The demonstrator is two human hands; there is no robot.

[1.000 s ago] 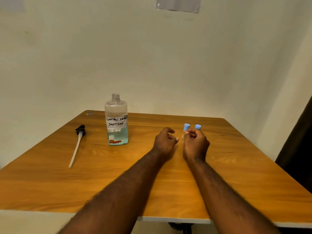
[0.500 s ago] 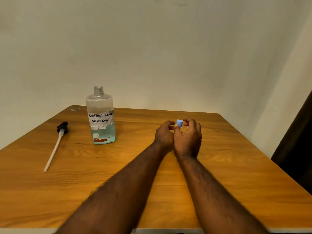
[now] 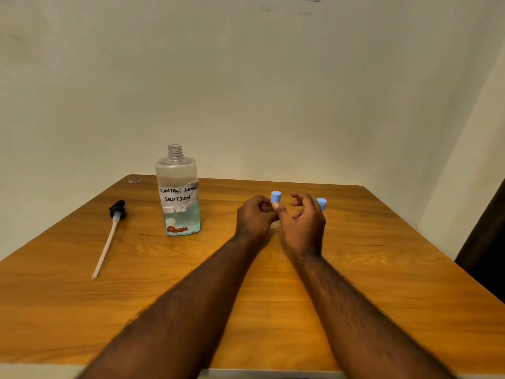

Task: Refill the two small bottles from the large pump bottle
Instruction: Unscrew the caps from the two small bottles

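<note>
We take the large bottle (image 3: 179,192) as the reference landmark. It stands upright on the wooden table (image 3: 382,296) with its threaded neck uncapped. A handwritten label reads CONTACT LENS SOLUTION, and pale blue liquid fills the lower part.

The pump assembly (image 3: 117,210) lies flat on the table to the left of the large bottle, apart from it. Its black head points toward the far edge and its dip tube runs toward the near edge.

To the right of the large bottle, well apart from it, the left hand (image 3: 255,216) is curled into a fist round the first small bottle (image 3: 276,198). Only the blue cap of this bottle shows, upright above the fist.

The right hand (image 3: 303,222) sits just beyond the left hand, farther from the large bottle, and the two hands touch. Its thumb tip rests against the first small bottle just below the cap. Its other fingers are loosely curled and stand clear of the cap, gripping nothing.

The second small bottle (image 3: 321,203) stands farthest right of the large bottle, behind the right hand. Only its blue cap shows. We cannot tell whether it touches the hand.

A small clear item (image 3: 134,181) lies behind and left of the large bottle, at the far table corner. We cannot identify it.
</note>
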